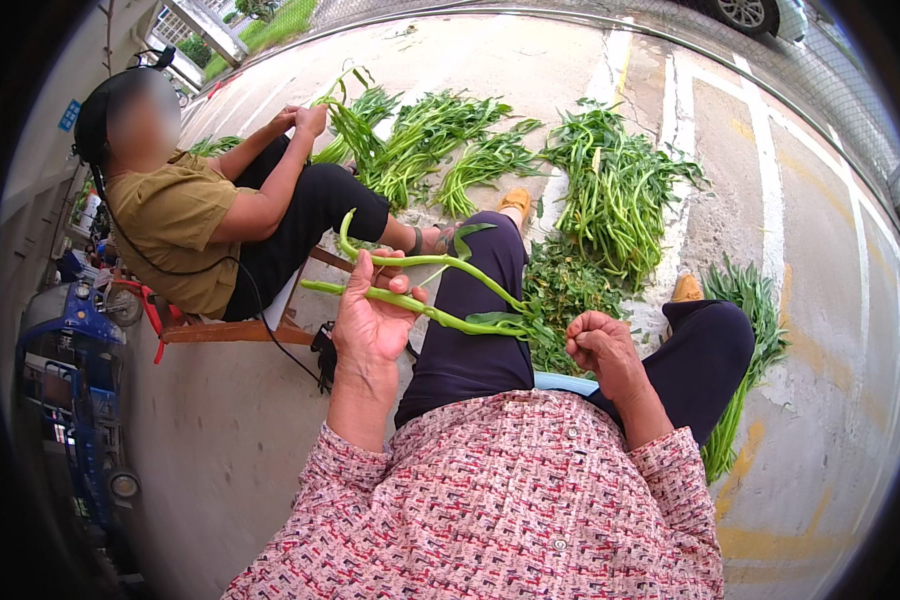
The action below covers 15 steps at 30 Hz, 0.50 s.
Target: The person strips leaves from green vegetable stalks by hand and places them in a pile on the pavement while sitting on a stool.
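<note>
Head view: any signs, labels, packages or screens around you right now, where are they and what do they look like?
Sign: small blue rectangular plate on the pale wall at far left, behind the seated person's head; its marks are too small to make out.
Packages, labels, screens: none visible among the green stems in the left hand or the bundles on the pavement.

Head fisheye, looking steeply down, close over lap (470, 340).
</note>
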{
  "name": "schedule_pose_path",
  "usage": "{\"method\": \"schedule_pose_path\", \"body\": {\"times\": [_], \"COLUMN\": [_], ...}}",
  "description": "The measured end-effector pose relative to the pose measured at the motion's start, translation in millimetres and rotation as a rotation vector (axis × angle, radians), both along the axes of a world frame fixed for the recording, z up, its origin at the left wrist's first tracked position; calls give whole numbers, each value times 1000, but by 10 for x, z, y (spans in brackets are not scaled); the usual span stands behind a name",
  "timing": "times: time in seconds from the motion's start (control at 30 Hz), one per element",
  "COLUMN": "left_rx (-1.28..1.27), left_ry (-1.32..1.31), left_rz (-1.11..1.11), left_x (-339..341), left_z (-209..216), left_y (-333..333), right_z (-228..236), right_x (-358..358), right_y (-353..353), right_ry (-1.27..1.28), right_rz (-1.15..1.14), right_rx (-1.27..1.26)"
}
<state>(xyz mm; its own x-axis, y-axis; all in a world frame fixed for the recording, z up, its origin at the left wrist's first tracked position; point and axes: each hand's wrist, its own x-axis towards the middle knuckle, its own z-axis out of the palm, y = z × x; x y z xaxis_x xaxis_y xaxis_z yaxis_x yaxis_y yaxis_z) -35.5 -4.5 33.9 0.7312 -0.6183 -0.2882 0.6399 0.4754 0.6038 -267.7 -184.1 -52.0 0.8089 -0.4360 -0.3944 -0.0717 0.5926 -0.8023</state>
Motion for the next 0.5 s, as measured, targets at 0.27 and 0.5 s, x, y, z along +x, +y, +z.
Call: {"method": "schedule_pose_path", "body": {"times": [0.27, 0.5], "left_rx": [-15, -117], "left_ry": [-70, -75], "left_rz": [-71, -135], "left_x": [-94, -138], "left_z": [16, 10], "left_y": [23, 44], "right_z": [390, 430], "right_x": [181, 375], "right_y": [209, 322], "right_ry": [-48, -43], "right_rz": [187, 307], "right_rx": [-151, -446]}}
